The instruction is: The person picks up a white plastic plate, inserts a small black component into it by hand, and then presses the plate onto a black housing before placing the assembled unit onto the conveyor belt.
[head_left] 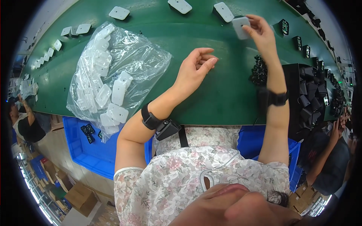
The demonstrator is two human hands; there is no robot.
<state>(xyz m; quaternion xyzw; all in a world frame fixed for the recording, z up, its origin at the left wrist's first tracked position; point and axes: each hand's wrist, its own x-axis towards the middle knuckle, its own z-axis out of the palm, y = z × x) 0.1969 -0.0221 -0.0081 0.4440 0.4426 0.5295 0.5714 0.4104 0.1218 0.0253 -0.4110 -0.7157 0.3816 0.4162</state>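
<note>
My right hand (pixel 262 35) grips a white rounded rectangular cover (pixel 240 28) between thumb and fingers, above the far right part of the green bench; a dark edge shows at its back. Just beyond it lies a dark housing topped with a white cover (pixel 224 12). My left hand (pixel 195 68) hovers over the middle of the bench, fingers loosely bent and the thumb apart, with nothing visible in it. Left of that hand, a clear plastic bag (pixel 139 56) contains many loose white covers (pixel 119 92).
More white-capped units (pixel 119 13) line the far side of the green bench (pixel 200 101). Open black units with circuit boards (pixel 284 27) stand at the right. Near them are a heap of small black parts (pixel 259 71) and a box of black housings (pixel 311 98). A blue bin (pixel 88 150) sits below the bench.
</note>
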